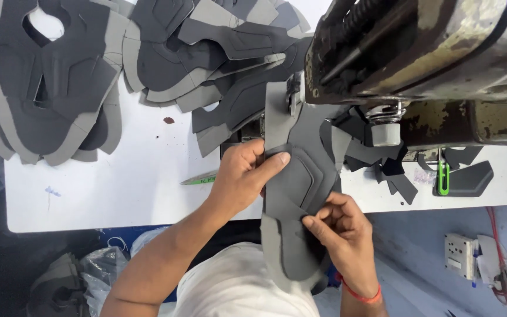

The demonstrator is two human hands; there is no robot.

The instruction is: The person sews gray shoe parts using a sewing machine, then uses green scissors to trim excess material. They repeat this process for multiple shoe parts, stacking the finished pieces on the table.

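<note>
Seen from above my own head: I am seated at a white table, feeding a long grey shoe-upper piece toward the foot of a worn industrial sewing machine. The piece runs from under the machine head down over the table edge toward my lap.

My left hand presses on the piece's left edge, fingers curled and thumb laid flat across the material, holding it down. My right hand pinches the lower right edge between thumb and fingertips, closed narrowly on the fabric; a red band sits at that wrist.

Stacks of similar dark and light grey cut panels lie across the far left of the table. Small dark offcuts and a green clip lie at the right under the machine arm. A thin green-tinted blade-like tool rests just beside my left hand.

As I judge the risks: my left thumb is close to the needle area, so a slip forward could bring it under the foot. The layers could shift apart if my right pinch loosens, skewing the seam. The overhanging lower end could drag the piece off line.
</note>
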